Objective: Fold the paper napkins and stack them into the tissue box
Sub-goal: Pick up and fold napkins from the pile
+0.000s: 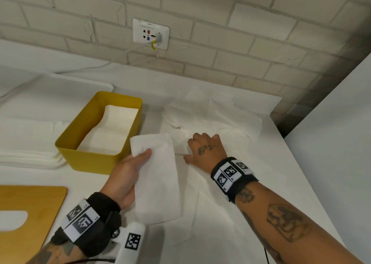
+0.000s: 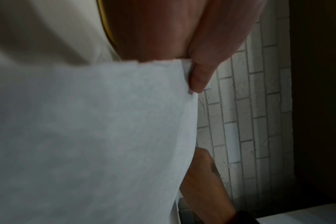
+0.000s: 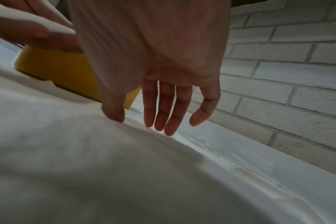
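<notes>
My left hand (image 1: pixel 132 165) grips a folded white napkin (image 1: pixel 156 175), thumb on top, lifted just right of the yellow tissue box (image 1: pixel 68 143). In the left wrist view the thumb (image 2: pixel 201 75) pinches the napkin (image 2: pixel 86 136) at its edge. The box holds folded napkins (image 1: pixel 112 131) stacked inside. My right hand (image 1: pixel 202 149) lies palm down with straight fingers on the loose unfolded napkins (image 1: pixel 210 119) spread over the table. The right wrist view shows its fingers (image 3: pixel 163 109) extended, the tips touching the paper (image 3: pixel 86 166), with the yellow box (image 3: pixel 67 72) behind.
A stack of flat napkins (image 1: pixel 30 157) lies left of the box. A wooden lid with a slot (image 1: pixel 30 205) sits at the front left. A white tray (image 1: pixel 60 87) is behind the box. A brick wall (image 1: pixel 220 43) with a socket (image 1: pixel 150 34) backs the table.
</notes>
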Tool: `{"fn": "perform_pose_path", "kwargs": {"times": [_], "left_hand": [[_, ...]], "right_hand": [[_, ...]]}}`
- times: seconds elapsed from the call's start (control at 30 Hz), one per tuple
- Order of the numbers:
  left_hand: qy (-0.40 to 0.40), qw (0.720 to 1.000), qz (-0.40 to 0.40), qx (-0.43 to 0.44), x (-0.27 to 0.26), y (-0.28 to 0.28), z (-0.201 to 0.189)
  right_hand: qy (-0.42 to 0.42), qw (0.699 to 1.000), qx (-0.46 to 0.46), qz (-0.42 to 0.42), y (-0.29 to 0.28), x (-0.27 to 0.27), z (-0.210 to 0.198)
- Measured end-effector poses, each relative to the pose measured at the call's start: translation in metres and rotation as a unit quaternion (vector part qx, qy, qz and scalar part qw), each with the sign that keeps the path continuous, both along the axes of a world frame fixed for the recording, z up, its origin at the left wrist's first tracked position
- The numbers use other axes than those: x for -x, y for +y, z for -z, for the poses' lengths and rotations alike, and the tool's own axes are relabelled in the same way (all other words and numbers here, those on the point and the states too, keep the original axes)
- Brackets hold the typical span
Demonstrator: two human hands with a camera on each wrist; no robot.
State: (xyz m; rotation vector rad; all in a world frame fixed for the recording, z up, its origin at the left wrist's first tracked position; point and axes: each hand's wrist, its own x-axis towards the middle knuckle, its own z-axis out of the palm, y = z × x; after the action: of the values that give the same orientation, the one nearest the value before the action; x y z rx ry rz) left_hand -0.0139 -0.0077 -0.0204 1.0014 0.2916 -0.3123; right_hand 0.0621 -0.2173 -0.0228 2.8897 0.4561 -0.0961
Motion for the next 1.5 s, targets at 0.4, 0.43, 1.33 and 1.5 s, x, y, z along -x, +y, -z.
{"fn": "perform_pose_path", "kwargs": {"times": [0.4, 0.43, 1.33, 1.5], "left_hand": [[0.02, 1.0, -0.009, 0.004, -0.007, -0.001, 0.005], [0.019, 1.0, -0.011, 0.004, -0.008, -0.002, 0.005], [-0.04, 0.995, 0.087, 0.035, -0.018, -0.045, -0.007], [-0.024, 0.995, 0.086, 0.048, -0.021, -0.044, -0.002]], "right_hand": [[0.087, 0.901, -0.414, 0.094, -0.029, 0.002, -0.046], [0.09, 0.885, -0.444, 0.106, -0.032, 0.007, -0.055], [0.088, 0.668, -0.716, 0.185, -0.008, 0.054, -0.035], [0.064, 0.7, -0.688, 0.18, -0.005, 0.055, -0.03]]}}
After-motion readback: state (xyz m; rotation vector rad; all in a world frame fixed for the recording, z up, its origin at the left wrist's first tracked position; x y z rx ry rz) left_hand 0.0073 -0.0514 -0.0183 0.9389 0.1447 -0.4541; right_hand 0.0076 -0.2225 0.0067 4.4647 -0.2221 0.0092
